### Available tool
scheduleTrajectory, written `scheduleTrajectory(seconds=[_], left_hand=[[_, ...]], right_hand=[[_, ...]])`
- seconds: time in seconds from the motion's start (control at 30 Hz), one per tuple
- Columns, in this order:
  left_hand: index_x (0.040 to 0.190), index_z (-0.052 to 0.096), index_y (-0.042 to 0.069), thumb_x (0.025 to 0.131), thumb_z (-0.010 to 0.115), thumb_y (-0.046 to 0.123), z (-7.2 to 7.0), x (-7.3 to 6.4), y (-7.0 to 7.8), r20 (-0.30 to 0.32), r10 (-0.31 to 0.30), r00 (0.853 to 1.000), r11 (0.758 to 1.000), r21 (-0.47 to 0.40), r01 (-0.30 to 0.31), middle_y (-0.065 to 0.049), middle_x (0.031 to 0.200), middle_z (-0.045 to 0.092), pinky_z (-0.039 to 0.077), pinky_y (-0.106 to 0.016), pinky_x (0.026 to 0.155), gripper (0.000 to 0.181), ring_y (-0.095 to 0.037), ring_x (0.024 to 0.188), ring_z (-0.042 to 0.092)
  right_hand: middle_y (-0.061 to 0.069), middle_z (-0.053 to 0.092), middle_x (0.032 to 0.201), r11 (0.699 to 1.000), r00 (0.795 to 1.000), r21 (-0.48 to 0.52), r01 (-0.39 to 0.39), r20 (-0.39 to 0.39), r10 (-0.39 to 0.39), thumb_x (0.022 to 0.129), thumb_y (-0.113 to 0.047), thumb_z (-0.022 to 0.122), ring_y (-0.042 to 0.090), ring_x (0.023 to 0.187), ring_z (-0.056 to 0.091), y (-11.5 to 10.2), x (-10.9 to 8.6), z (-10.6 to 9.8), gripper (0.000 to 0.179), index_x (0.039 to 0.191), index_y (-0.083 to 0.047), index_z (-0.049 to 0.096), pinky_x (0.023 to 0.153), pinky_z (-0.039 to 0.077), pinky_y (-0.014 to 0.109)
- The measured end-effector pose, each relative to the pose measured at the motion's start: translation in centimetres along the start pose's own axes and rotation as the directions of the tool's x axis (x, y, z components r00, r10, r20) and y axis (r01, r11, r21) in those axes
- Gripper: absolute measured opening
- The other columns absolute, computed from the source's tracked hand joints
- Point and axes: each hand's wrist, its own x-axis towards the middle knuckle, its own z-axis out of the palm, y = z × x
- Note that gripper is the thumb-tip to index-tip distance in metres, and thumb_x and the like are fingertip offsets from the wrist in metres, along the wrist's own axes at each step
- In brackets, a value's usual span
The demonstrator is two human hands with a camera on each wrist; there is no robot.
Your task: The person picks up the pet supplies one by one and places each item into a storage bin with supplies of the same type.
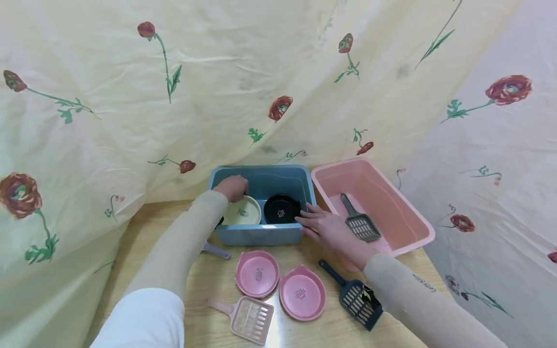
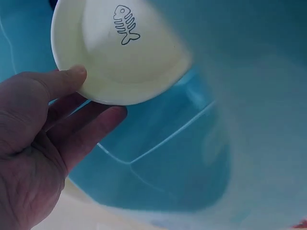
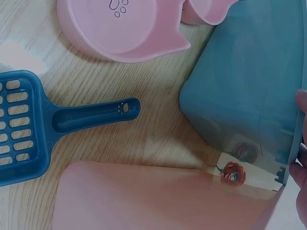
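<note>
My left hand (image 1: 233,187) reaches into a blue litter box (image 1: 261,235) and pinches the rim of a cream cat bowl (image 1: 242,212) with a fish-bone print. In the left wrist view the thumb lies over the rim and the fingers sit under it. To the right of the cream bowl in the box is a black cat bowl (image 1: 282,210) with a paw print. My right hand (image 1: 326,227) rests on the box's front right corner, its extended fingers spread over the rim. The right wrist view catches only its fingertips (image 3: 298,173).
A pink litter box (image 1: 393,215) stands at the right with a grey scoop (image 1: 361,224) inside. In front lie two pink cat bowls (image 1: 257,274), a pink scoop (image 1: 252,319) and a dark blue scoop (image 3: 36,127). A lilac handle (image 1: 217,250) shows beside my left forearm. Floral cloth hangs behind.
</note>
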Motion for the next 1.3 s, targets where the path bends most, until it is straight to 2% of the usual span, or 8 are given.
scheduleTrajectory(seconds=[0.17,0.27,0.37,0.6,0.83,0.97,1.1,1.3], left_hand=[[0.089,0.082,0.008,0.094,0.066,-0.008,1.0,0.0,-0.5,0.0,0.004,1.0,1.0,0.019,-0.004,-0.003,0.084,0.071,0.047,-0.03,0.067,0.023,-0.02,0.075,0.057],[0.109,0.082,0.007,0.096,0.069,-0.003,0.4,-0.7,-0.4,-0.008,-0.016,1.0,1.0,0.01,0.016,-0.009,0.11,0.078,0.059,-0.036,0.088,0.021,-0.026,0.099,0.07],[0.129,0.076,0.006,0.099,0.074,0.004,-0.8,-1.7,0.1,0.0,-0.056,0.998,0.998,0.015,0.056,-0.014,0.135,0.072,0.055,-0.046,0.109,0.03,-0.034,0.128,0.066],[0.131,0.075,0.007,0.101,0.076,0.019,-2.5,-2.9,0.1,-0.023,-0.021,1.0,0.999,0.033,0.021,-0.013,0.133,0.073,0.055,-0.046,0.108,0.033,-0.032,0.125,0.068],[0.139,0.072,0.01,0.102,0.073,0.035,-6.0,-6.5,0.3,-0.071,0.021,0.997,0.999,0.047,-0.018,-0.013,0.141,0.07,0.051,-0.05,0.112,0.045,-0.033,0.13,0.065],[0.141,0.071,0.011,0.102,0.073,0.039,-7.2,-9.0,0.2,-0.113,0.039,0.993,0.998,0.048,-0.034,-0.013,0.145,0.067,0.049,-0.053,0.115,0.048,-0.036,0.135,0.061],[0.143,0.069,0.01,0.1,0.075,0.04,-7.1,-11.2,-0.2,-0.134,0.059,0.989,0.998,-0.008,-0.061,-0.014,0.145,0.067,0.05,-0.054,0.113,0.052,-0.038,0.135,0.061],[0.146,0.066,0.009,0.098,0.078,0.04,-5.5,-14.3,-1.1,-0.112,0.048,0.992,0.99,-0.124,-0.062,-0.015,0.149,0.064,0.05,-0.055,0.113,0.058,-0.038,0.138,0.059]], right_hand=[[0.015,0.068,0.144,1.0,1.0,0.004,0.01,0.001,-0.01,0.102,-0.024,0.075,0.043,0.148,0.049,-0.2,0.1,0.1,0.042,0.142,-0.011,0.07,0.114,0.048,0.059],[0.015,0.067,0.145,1.0,1.0,0.011,0.003,0.004,-0.003,0.103,-0.025,0.073,0.043,0.148,0.048,-0.3,0.2,0.0,0.042,0.142,-0.011,0.07,0.115,0.047,0.059],[0.015,0.066,0.146,1.0,1.0,0.009,-0.002,0.013,0.001,0.104,-0.025,0.072,0.043,0.149,0.048,-0.4,0.3,-0.1,0.041,0.143,-0.012,0.069,0.116,0.046,0.059],[0.014,0.066,0.146,1.0,1.0,0.014,-0.014,-0.002,0.014,0.103,-0.024,0.072,0.043,0.149,0.048,-0.2,0.1,0.0,0.04,0.142,-0.012,0.07,0.116,0.046,0.06],[0.014,0.067,0.144,1.0,1.0,-0.001,-0.003,-0.014,0.003,0.103,-0.024,0.073,0.043,0.147,0.049,0.0,0.1,0.1,0.041,0.141,-0.011,0.07,0.114,0.047,0.06],[0.014,0.068,0.144,1.0,1.0,-0.011,-0.001,-0.026,0.001,0.102,-0.024,0.074,0.042,0.147,0.05,0.2,0.1,-0.1,0.041,0.141,-0.011,0.071,0.114,0.048,0.06],[0.014,0.068,0.143,1.0,1.0,-0.017,0.002,-0.023,-0.002,0.102,-0.023,0.075,0.043,0.146,0.05,0.2,0.2,-0.1,0.041,0.141,-0.011,0.071,0.113,0.048,0.059],[0.015,0.068,0.143,1.0,1.0,-0.009,-0.004,-0.007,0.004,0.102,-0.022,0.075,0.043,0.146,0.051,0.2,0.1,0.1,0.041,0.141,-0.01,0.071,0.113,0.048,0.06]])
